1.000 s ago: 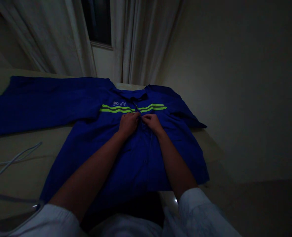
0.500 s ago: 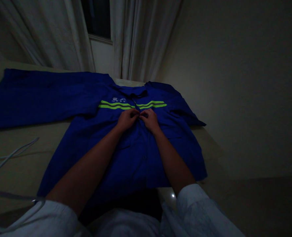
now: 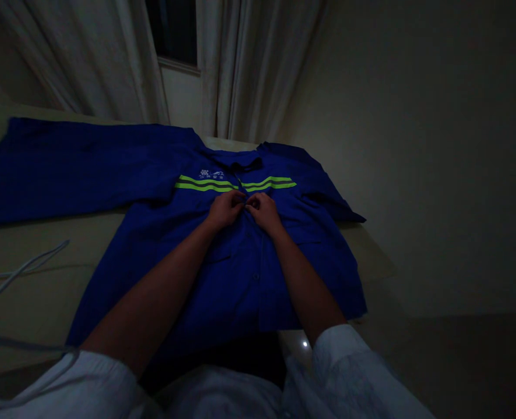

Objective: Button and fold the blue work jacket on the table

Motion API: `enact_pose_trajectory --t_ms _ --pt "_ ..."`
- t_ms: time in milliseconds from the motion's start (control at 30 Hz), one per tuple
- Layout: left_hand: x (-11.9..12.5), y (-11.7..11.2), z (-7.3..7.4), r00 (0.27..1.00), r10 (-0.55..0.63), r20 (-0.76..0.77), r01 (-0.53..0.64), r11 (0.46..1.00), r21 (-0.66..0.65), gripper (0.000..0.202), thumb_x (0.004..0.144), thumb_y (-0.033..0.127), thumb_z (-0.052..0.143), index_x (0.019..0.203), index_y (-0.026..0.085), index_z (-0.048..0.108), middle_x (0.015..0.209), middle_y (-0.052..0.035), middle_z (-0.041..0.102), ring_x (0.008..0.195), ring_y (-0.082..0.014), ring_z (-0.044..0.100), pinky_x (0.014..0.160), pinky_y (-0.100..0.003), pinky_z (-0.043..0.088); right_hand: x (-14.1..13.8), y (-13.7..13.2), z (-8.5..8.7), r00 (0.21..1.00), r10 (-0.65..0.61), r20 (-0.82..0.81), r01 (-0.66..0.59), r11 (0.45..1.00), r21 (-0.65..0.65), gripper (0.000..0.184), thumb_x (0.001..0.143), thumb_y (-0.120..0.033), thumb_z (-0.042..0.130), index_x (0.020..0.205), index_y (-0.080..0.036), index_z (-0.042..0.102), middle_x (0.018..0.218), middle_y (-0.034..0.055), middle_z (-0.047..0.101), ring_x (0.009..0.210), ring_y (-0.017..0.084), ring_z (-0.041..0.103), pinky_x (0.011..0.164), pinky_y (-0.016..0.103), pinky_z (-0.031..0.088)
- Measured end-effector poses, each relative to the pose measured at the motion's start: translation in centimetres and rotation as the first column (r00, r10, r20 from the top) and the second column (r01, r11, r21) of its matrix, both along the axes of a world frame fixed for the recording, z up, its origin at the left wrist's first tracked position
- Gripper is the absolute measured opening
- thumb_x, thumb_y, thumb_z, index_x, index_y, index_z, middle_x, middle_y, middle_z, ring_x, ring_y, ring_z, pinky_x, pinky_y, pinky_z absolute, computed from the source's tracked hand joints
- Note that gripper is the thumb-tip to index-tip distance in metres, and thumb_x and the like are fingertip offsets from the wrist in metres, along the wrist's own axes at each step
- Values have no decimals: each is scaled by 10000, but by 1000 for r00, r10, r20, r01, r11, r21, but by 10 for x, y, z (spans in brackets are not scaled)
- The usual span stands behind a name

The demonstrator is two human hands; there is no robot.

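A dark blue work jacket (image 3: 153, 244) lies spread out, front side up, with its collar away from me. Across the chest runs a yellow-green reflective stripe (image 3: 271, 184), and a white logo (image 3: 211, 173) sits above its left part. Just below the stripe, at the front opening, my left hand (image 3: 226, 208) pinches the jacket's front edge. My right hand (image 3: 263, 210) pinches the edge right beside it, fingertips almost touching the left ones. Whatever lies between the fingertips is too small and dark to make out. Lower on the placket a button (image 3: 255, 277) shows.
The jacket rests on a pale table (image 3: 35, 302). A light cable (image 3: 22, 270) loops over the table's left side. Behind the table hang pale curtains (image 3: 258, 70) beside a dark window (image 3: 175, 29). A plain wall (image 3: 437, 145) stands to the right. The room is dim.
Both hands stay pinched at the same place on the jacket front, with only slight finger movement. The whole view has shifted very slightly.
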State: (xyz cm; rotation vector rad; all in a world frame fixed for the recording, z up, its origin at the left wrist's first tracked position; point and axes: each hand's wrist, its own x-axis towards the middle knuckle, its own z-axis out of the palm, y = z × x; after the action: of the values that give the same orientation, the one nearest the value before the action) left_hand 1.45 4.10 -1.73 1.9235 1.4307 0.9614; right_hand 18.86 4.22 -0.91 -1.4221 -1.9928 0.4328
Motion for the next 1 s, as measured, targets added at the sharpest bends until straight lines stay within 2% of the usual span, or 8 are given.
enact_pose_trajectory --t_ms 167,300,567,833,1000 --pt "5 -8 6 970 90 -226 -64 991 119 268 999 303 539 1110 248 777 1137 -82 774 1097 -272 681 938 -380 513 -1 0 0 999 28 31 -29 999 21 61 872 -143 696 917 -179 715 906 20 638 781 156 577 787 271 468" --pt "4 -10 11 931 103 -350 -76 993 89 259 993 332 574 1091 272 806 1162 -96 744 1151 -308 636 923 -402 490 -2 0 -1 997 19 80 -19 1000 4 71 851 -141 733 911 -180 732 879 19 653 770 155 587 794 270 470" --pt "1 -14 13 926 107 -362 -80 993 88 201 959 286 626 1059 304 799 1160 -73 740 1187 -330 594 992 -474 428 -3 2 -1 993 -4 115 7 1000 -24 125 833 -172 704 937 -198 768 836 13 708 764 170 632 773 279 484" --pt "-1 -11 16 917 76 -392 -73 997 23 195 943 318 657 1057 311 815 1205 -80 716 1210 -336 579 991 -462 461 -6 2 2 995 -23 97 30 997 -73 157 823 -146 683 940 -187 779 822 12 732 733 163 648 731 261 478" --pt "-1 -11 12 915 81 -394 -77 997 25 202 950 362 649 1076 305 796 1218 -75 713 1223 -332 575 985 -465 463 -4 3 2 994 -1 114 11 996 -86 183 822 -138 701 983 -189 772 848 10 718 774 170 647 772 270 486"
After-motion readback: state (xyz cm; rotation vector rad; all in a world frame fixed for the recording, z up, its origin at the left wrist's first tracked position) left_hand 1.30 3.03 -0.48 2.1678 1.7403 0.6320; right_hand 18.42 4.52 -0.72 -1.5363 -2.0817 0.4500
